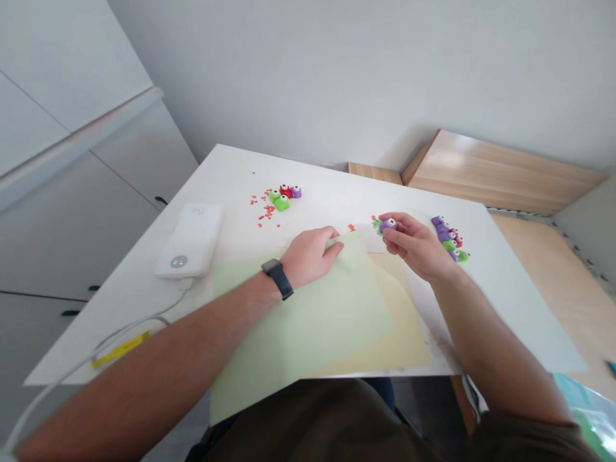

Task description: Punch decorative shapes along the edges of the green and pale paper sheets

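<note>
My left hand, with a dark watch on its wrist, rests on the far edge of a pale green paper sheet, fingers curled onto its corner. My right hand pinches a small purple paper punch just past that corner. A pale yellow sheet lies under the green one. Both sheets lie on a white table, the green one hanging over its near edge.
Several small punches, purple, red and green, sit in a row right of my right hand. Another cluster with red paper bits lies at the far middle. A white power bank with a cable lies at left. Wooden boards lean behind the table.
</note>
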